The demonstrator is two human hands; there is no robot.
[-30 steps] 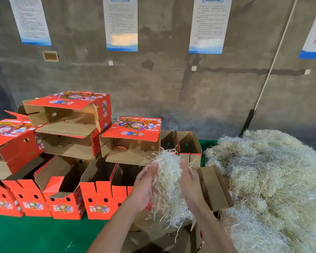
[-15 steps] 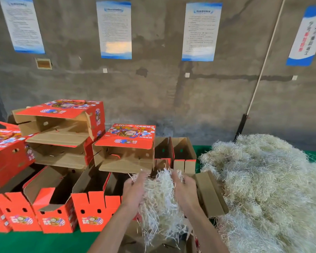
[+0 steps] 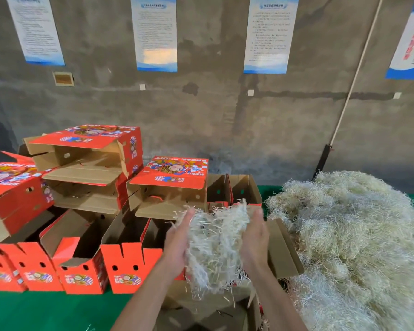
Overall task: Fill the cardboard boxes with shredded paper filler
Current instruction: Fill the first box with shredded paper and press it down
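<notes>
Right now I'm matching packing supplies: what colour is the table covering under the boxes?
Green: the table covering shows best in the head view, lower left.

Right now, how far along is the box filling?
Done: nothing clearly; no red box in the left stack shows filler inside. In hand: the left hand and right hand press a clump of shredded paper between flat palms above an open brown box at the bottom edge. Left: that box, the stacked boxes, and most of the filler pile on the right.
</notes>
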